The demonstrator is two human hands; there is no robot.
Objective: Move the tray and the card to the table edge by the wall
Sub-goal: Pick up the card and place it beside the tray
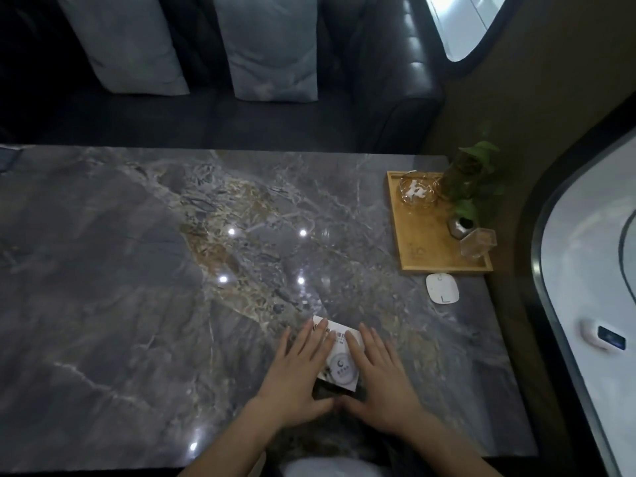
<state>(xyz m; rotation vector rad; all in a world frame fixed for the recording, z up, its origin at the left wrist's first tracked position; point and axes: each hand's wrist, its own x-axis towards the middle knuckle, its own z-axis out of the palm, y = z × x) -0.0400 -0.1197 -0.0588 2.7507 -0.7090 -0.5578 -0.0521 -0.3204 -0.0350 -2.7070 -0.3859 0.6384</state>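
Head view, item: card (339,356) flat on the counter (137,270) near us, our left hand (296,376) and right hand (382,380) pressing it with fingers spread flat, ungripped; tray (418,249) already by the wall; we judge sliding the card rightward under light, even pressure best.

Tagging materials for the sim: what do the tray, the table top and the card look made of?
Tray: looks like bamboo or light wood, matte; warm tan, low raised rim.
Table top: polished stone or a stone-look slab; grey with gold-brown veining, sharp reflections of ceiling lights. Cannot tell real marble from sintered or laminate.
Card: thin printed paper or cardstock, white; lies flat under both hands. Finish unclear.
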